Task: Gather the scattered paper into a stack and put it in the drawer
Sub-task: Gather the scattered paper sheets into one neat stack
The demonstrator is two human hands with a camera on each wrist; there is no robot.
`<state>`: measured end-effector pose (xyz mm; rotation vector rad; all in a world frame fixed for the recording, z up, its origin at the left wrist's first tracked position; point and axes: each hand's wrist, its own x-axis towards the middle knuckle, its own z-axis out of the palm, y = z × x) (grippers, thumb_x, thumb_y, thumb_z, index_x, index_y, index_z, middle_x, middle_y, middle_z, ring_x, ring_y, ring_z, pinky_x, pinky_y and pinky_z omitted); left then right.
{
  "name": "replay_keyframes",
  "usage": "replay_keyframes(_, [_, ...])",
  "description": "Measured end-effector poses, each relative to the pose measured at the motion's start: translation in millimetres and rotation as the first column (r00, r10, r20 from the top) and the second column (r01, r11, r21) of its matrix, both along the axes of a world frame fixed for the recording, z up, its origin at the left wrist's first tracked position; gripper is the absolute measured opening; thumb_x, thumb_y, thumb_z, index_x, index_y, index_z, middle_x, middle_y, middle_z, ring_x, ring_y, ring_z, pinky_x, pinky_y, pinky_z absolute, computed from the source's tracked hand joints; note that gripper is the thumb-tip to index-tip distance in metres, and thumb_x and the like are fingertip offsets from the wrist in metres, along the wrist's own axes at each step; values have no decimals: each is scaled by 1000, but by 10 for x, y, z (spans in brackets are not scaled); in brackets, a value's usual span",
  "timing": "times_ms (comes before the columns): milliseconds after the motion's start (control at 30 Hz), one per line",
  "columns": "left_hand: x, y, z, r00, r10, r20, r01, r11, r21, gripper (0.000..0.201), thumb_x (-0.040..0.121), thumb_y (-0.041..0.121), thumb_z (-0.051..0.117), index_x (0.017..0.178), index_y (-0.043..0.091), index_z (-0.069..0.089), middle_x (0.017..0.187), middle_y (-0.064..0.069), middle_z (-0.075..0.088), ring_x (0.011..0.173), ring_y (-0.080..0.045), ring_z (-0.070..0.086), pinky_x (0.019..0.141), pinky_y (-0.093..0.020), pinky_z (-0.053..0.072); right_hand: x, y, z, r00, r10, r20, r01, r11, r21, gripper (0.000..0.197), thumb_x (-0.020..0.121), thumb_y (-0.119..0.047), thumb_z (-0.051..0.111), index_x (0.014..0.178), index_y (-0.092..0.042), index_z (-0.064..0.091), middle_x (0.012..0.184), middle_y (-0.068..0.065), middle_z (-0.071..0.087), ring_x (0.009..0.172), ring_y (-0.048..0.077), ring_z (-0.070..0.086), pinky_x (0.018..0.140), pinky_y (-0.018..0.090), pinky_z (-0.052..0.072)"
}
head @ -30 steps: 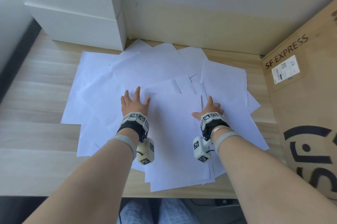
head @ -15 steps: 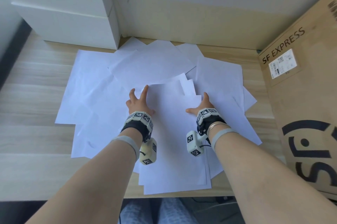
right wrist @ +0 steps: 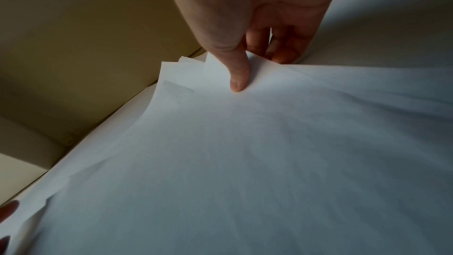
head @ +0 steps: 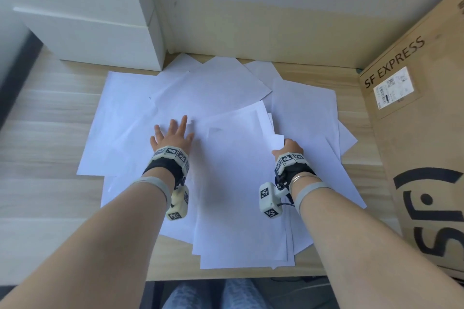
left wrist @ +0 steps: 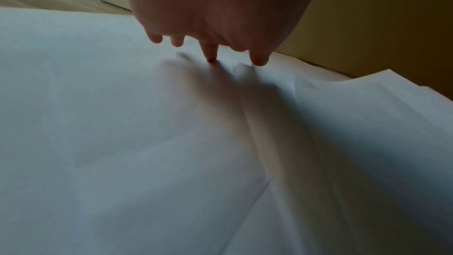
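Several white paper sheets [head: 208,97] lie fanned and overlapping on the wooden desk [head: 45,112]. My left hand [head: 173,132] lies flat on the sheets left of centre, fingers spread and straight; the left wrist view shows its fingertips [left wrist: 210,57] touching the paper [left wrist: 122,123]. My right hand [head: 288,146] pinches the right edge of a small bundle of sheets [head: 241,158], thumb on top and fingers underneath. In the right wrist view the thumb [right wrist: 237,77] presses on the lifted, curved sheets [right wrist: 269,152].
A white drawer cabinet [head: 100,24] stands at the back left against the wall. A large cardboard box [head: 421,148] marked SF EXPRESS fills the right side. The front paper edges overhang the desk's near edge [head: 100,276], above my knees.
My right hand has slid under the bundle's right edge and now pinches it. My left hand moved left and spread flat. The central sheets are drawn closer together.
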<state>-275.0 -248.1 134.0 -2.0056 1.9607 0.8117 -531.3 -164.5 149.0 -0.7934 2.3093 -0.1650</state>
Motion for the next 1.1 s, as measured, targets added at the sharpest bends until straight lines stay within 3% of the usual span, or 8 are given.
replay_keyframes(200, [-34, -65, 75, 996, -77, -53, 63, 972, -227, 45, 97, 37, 24, 141, 31, 33, 128, -5, 60, 127, -27, 42, 104, -42, 27, 17, -35, -10, 1000, -23, -1, 23, 999, 26, 26, 89, -11, 52, 111, -3, 62, 116, 16, 66, 107, 32, 62, 86, 31, 47])
replay_keyframes(333, [62, -205, 12, 995, 66, -77, -80, 975, -206, 50, 97, 40, 32, 146, 31, 26, 153, -8, 27, 142, -31, 21, 112, -44, 23, 8, -68, -7, 999, -36, -5, 36, 999, 28, 25, 91, -12, 50, 110, -2, 62, 115, 18, 66, 106, 33, 61, 85, 31, 46])
replay_keyframes(433, [155, -353, -51, 1000, 22, -5, -22, 998, -52, 59, 97, 43, 29, 150, 29, 9, 160, -2, 1, 147, -33, -2, 118, -45, 9, 9, -82, -19, 998, -58, -7, 58, 998, 18, 26, 92, -11, 45, 109, 0, 61, 116, 19, 65, 106, 34, 60, 79, 30, 43])
replay_keyframes(567, [177, -348, -98, 999, -31, -8, 30, 998, -52, 60, 96, 41, 28, 150, 24, 7, 160, 3, 6, 148, -28, 3, 119, -49, 8, 38, -105, -31, 994, -108, -12, 108, 994, -15, 31, 93, -14, 42, 114, 0, 59, 120, 20, 62, 108, 35, 58, 80, 29, 41])
replay_keyframes(767, [-62, -199, 54, 988, -111, -103, 95, 983, -154, 48, 98, 32, 28, 146, 27, 27, 143, -4, 46, 132, -23, 42, 108, -39, 25, 77, -146, -20, 978, -193, 83, 201, 974, -107, 33, 86, -29, 56, 112, -8, 61, 114, 13, 66, 93, 28, 58, 84, 30, 46])
replay_keyframes(900, [-87, -237, 9, 966, -98, -240, 60, 986, -159, 47, 96, 32, 38, 143, 28, 35, 145, -2, 44, 131, -24, 42, 105, -37, 33, 132, -172, 52, 980, -155, 127, 170, 979, -116, 54, 83, -26, 66, 131, -11, 46, 129, 8, 58, 118, 27, 55, 95, 30, 43])
replay_keyframes(1000, [6, -258, -24, 988, -15, -153, -6, 990, -142, 54, 95, 40, 39, 146, 31, 24, 157, 1, 21, 143, -29, 18, 112, -42, 26, 133, -189, 34, 986, -130, 107, 141, 985, -103, 55, 81, -19, 67, 132, -12, 46, 130, 8, 58, 118, 27, 56, 95, 31, 44])
replay_keyframes(1100, [12, -215, -28, 989, -1, -149, -12, 996, -84, 58, 95, 41, 38, 148, 28, 19, 156, 0, 23, 142, -31, 17, 111, -43, 26, 130, -173, -8, 981, -150, 122, 166, 978, -126, 55, 80, -18, 69, 130, -11, 48, 129, 7, 58, 117, 26, 57, 95, 30, 44])
